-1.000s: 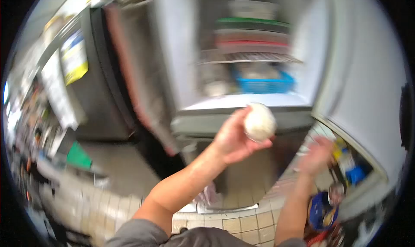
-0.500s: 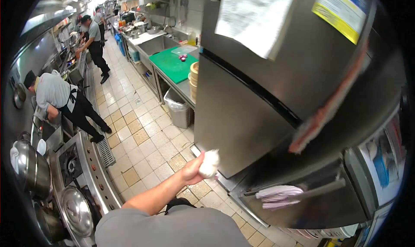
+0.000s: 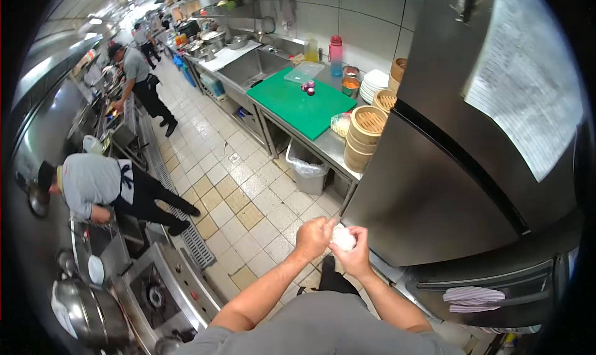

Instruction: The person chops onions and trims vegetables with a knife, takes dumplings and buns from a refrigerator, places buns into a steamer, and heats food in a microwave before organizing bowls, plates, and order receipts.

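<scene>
A white, lumpy bulb that looks like garlic [image 3: 343, 237] is between my two hands, above the tiled floor. My right hand [image 3: 355, 257] is closed round it from the right side. My left hand [image 3: 314, 238] is curled, its thumb and fingertips pinching at the bulb's upper left side. The fingers partly hide the bulb, so its detail is hard to make out.
A steel fridge [image 3: 428, 187] stands close on my right. Ahead, a counter bears a green cutting board [image 3: 298, 110] with red onions [image 3: 308, 88], and bamboo steamers [image 3: 363, 131]. Below is a lined bin [image 3: 307, 169]. Left are a stove [image 3: 158, 293] and a bending co-worker [image 3: 99, 178].
My right hand has come into view and closed on the bulb, which my left hand alone held earlier. The view has turned right and shows more of the counter.
</scene>
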{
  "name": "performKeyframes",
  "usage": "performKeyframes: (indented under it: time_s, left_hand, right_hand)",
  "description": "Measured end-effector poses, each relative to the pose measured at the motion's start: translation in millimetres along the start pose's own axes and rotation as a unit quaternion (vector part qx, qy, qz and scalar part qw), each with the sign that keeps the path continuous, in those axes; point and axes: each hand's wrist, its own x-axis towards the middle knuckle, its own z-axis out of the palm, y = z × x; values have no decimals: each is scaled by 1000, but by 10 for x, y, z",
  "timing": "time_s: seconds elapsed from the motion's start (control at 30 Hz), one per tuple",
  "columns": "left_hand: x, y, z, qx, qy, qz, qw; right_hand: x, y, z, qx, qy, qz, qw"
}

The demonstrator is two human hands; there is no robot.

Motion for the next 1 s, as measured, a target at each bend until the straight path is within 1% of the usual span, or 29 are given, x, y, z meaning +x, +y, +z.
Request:
performKeyframes:
  time_s: [0.03,0.07,0.1,0.13,0.17,0.2,0.23,0.27,0.3,0.33,0.37,0.4,0.43,0.47,0.5,0.57,0.6,0.63,0.7,0.77,0.8,0.83,0.87,0.9,0.93,0.97,1.0]
  left_hand:
    - [189,-225,-21,-1,-8,2,1000]
    - [397,-501,-54,-74,3,-77,994]
    - [630,-747,-127,-144,15,-155,977]
    - [838,-967,-280,-157,51,-166,972]
    - [1060,-1179,-483,-170,86,-175,966]
    - [1303,-1392,-762,-76,108,-165,977]
    - [1438,-1619,-1106,23,122,-158,980]
    - [1518,-1845,-1406,38,140,-182,973]
    - [1539,-2187,-1718,83,160,-186,966]
    - [1554,-2515,-2031,104,201,-182,957]
    - [1520,-2825,-2343,151,222,-233,935]
    - [1487,-2981,-2675,149,224,-236,934]
    - [1486,-3013,-2987,205,162,-222,939]
    - [1453,-3132,-3115,39,215,-307,926]
    - [1472,-3311,-3202,-126,260,-385,877]
    - [1590,-3664,-3294,-248,270,-379,850]
    - [1672,-3973,-3335,-271,259,-389,842]
    - [1928,-4106,-3348,-297,234,-377,846]
    - [2439,-4653,-3332,-394,175,-304,849]
    - [3193,-4824,-3335,-433,155,-273,845]
    - [3565,-4928,-3287,-497,117,-230,829]
    - [3960,-5000,-3275,-553,74,-185,809]
    - [4365,-4882,-3225,-642,34,-196,740]
    - [4738,-4665,-3125,-721,-5,-207,661]
    - [5072,-4379,-3054,-731,-63,-226,640]
    - [5349,-4145,-2967,-739,-121,-243,616]
    - [5582,-4168,-2803,-748,-195,-233,590]
  right_hand:
    - [239,-194,115,-76,8,-194,978]
    - [496,-339,202,-135,-15,-278,951]
    - [756,-380,285,-193,-38,-361,912]
    - [906,-222,370,-191,-31,-358,913]
    - [1024,-8,430,-132,-97,-274,948]
    - [1241,135,501,-70,-160,-189,966]
    - [1476,178,608,-63,-147,-181,970]
    - [1712,175,700,-93,-109,-170,975]
    - [2021,162,760,-129,-72,-164,975]
    - [2316,96,787,-179,-35,-159,970]
    - [2563,-7,784,-232,0,-148,961]
    - [2836,-146,766,-248,59,-158,954]
    - [3068,-282,760,-265,117,-170,942]
    - [3223,-370,727,-324,148,-148,923]
    - [3352,-413,681,-380,178,-129,898]
    - [3536,-388,690,-520,207,-63,826]
    - [3589,-274,667,-535,208,-29,818]
    - [3610,-181,642,-551,210,6,808]
    - [3681,-188,733,-525,232,117,810]
    - [3862,-455,1090,-548,317,35,773]
    - [3991,-566,1254,-568,319,-46,758]
    - [4153,-661,1486,-562,274,-57,778]
    - [4302,-734,1737,-556,227,-63,797]
    - [4494,-466,1980,-532,189,-111,818]
    - [4700,-220,2305,-513,165,-107,835]
    - [4898,393,2569,-518,130,-77,842]
    - [5138,592,2869,-500,126,-108,850]
